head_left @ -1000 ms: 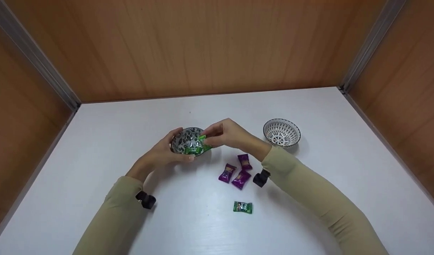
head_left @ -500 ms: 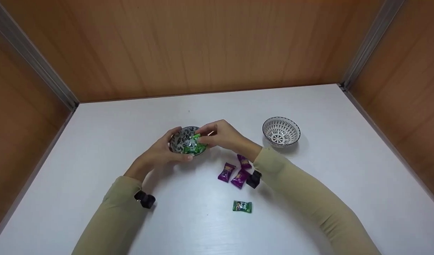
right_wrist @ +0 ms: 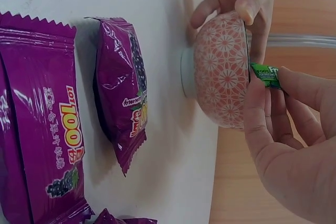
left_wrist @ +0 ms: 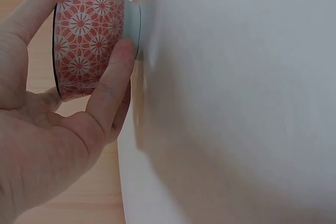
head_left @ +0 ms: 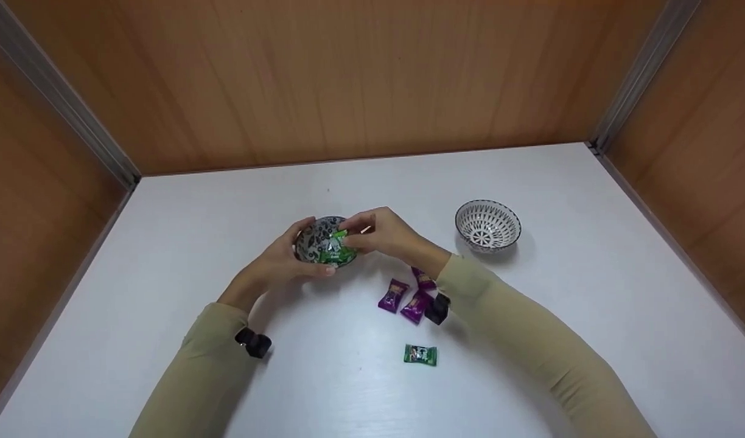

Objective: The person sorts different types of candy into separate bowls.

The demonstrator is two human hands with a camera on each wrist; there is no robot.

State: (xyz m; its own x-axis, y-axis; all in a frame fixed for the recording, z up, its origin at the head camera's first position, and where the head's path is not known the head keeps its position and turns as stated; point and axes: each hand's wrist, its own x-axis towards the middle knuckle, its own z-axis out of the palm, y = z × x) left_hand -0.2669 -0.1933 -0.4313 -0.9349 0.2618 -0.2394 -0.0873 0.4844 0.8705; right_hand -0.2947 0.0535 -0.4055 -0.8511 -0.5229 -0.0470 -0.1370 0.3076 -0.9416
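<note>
My left hand (head_left: 279, 260) holds a small bowl (head_left: 313, 240) by its side, thumb along the near rim. Inside, the bowl has a dark floral pattern; the left wrist view shows its red outside with white flowers (left_wrist: 81, 24) and a pale foot. Between thumb and fingers my right hand (head_left: 389, 234) pinches a green wrapped candy (right_wrist: 266, 75) at the bowl's rim. Other green wrapping (head_left: 335, 258) shows low in the bowl, partly covered by the pinched piece. In the right wrist view the bowl stands upright in the left hand's grip.
Three purple wrapped candies (head_left: 394, 295) lie on the white table (head_left: 324, 389) below my right forearm, partly covered by its wrist camera. A green candy (head_left: 420, 354) lies nearer. A black-and-white bowl (head_left: 488, 226) stands at the right. Wooden panels (head_left: 348, 79) enclose the table.
My right hand has moved left and brought the pinched green candy further over the bowl. Its wrist now covers part of the purple candies. The left hand keeps its hold.
</note>
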